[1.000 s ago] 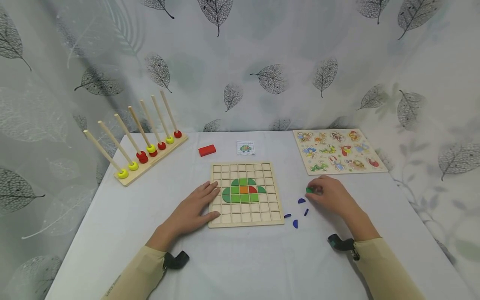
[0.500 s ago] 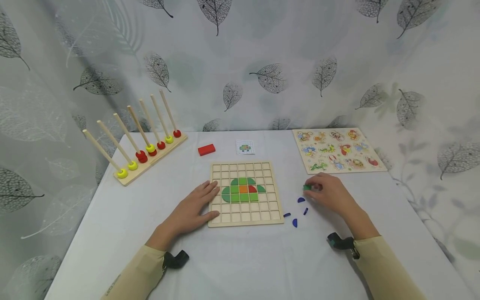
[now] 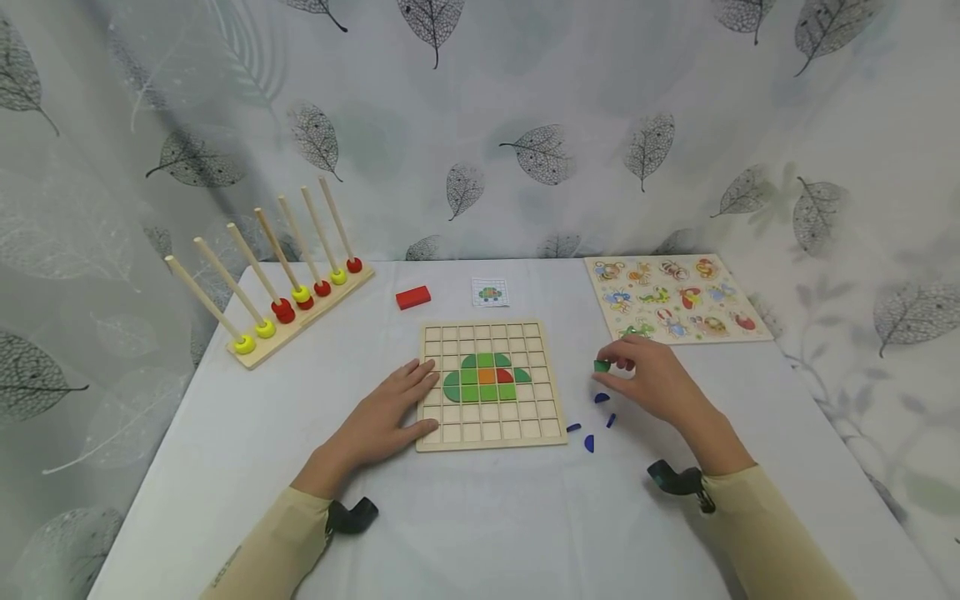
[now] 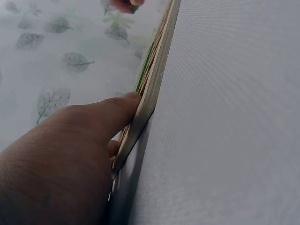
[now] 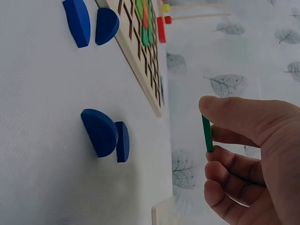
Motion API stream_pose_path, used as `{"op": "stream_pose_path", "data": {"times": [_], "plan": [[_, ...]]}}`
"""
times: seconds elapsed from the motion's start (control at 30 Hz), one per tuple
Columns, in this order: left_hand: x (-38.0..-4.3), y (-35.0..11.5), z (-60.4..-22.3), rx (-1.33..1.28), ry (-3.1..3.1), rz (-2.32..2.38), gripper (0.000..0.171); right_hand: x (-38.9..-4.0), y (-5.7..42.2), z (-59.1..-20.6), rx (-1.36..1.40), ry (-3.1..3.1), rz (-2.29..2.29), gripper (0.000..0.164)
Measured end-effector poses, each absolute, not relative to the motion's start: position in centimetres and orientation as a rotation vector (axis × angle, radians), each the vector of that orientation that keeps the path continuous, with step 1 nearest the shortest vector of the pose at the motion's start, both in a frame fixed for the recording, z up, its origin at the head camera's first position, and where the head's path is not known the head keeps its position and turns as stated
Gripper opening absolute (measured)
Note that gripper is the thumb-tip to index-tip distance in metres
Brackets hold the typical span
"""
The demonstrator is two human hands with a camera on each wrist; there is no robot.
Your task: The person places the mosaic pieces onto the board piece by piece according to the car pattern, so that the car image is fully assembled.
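My right hand [image 3: 652,379] pinches a small flat green tile [image 3: 601,366] between thumb and fingertips, to the right of the board. The right wrist view shows this tile [image 5: 207,135] edge-on, held up off the tablecloth. My left hand [image 3: 382,417] lies with fingers spread at the left edge of a square wooden grid board [image 3: 487,447], fingertips and thumb on its rim. Green, orange and red tiles [image 3: 478,393] fill several cells mid-board in a domed shape. Blue half-round pieces [image 5: 99,133] lie between the board and my right hand, some standing on edge.
Behind the board lie a small printed pattern card [image 3: 491,292] and a red block [image 3: 413,297]. A peg stand [image 3: 300,312] with red and yellow beads is at back left. An insect picture puzzle board [image 3: 678,300] lies at back right, just beyond my right hand.
My right hand has moved left and slightly away from me with the green tile, which now shows more at the fingertips. My left hand and the board have stayed put.
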State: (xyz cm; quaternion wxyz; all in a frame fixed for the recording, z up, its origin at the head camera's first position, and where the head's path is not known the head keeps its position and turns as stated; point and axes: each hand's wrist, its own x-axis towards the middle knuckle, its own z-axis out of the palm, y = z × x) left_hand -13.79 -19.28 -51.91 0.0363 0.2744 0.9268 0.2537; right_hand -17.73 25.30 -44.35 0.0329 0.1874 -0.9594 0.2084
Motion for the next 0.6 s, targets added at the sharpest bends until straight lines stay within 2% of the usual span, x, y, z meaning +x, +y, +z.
{"op": "stream_pose_path", "data": {"times": [0.6], "plan": [[-13.7, -19.2, -51.6, 0.856, 2.841, 0.793, 0.083, -17.9, 22.0, -42.8, 0.684, -2.941, 0.671, 0.02]]}}
